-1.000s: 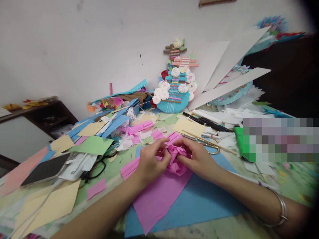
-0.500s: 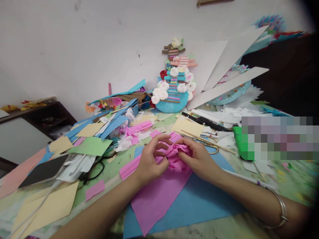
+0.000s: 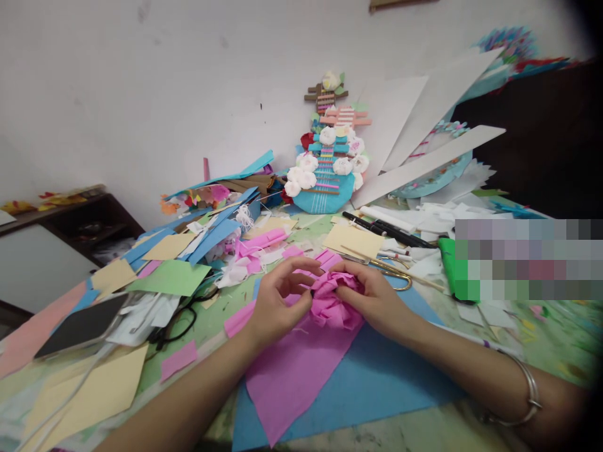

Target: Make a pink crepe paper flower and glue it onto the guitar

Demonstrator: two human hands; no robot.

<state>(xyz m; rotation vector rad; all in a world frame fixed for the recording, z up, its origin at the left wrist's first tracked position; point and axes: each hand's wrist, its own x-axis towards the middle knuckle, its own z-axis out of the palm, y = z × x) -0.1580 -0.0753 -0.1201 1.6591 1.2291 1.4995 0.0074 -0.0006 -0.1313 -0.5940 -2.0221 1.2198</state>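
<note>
A crumpled pink paper flower (image 3: pixel 335 307) with ruffled folds sits between my two hands. My right hand (image 3: pixel 372 292) grips its right side, thumb pressed into the folds and the index finger over the top. At the left edge of the flower, my left hand (image 3: pixel 285 295) is curved, with thumb and fingertips meeting at the paper's rim; the other fingers are partly hidden behind. Under the hands lies a flat pink paper sheet (image 3: pixel 294 389), its corner pointing toward me. Beneath that is a larger blue sheet (image 3: pixel 396 376). Folded pink strips (image 3: pixel 239 318) show beside my left wrist.
Gold-handled scissors (image 3: pixel 402 279), a thin wooden stick (image 3: pixel 424 276) and black pens (image 3: pixel 400 233) lie beyond my right hand. A phone (image 3: pixel 78 326), a green sheet (image 3: pixel 169 277) and black-framed glasses (image 3: pixel 181 326) are at left. A blue paper guitar (image 3: pixel 325 194) with flowers leans on the wall.
My left hand has shifted slightly left and down, uncovering more of the pink flower's left side. The right hand keeps its hold, and the flower looks fuller.
</note>
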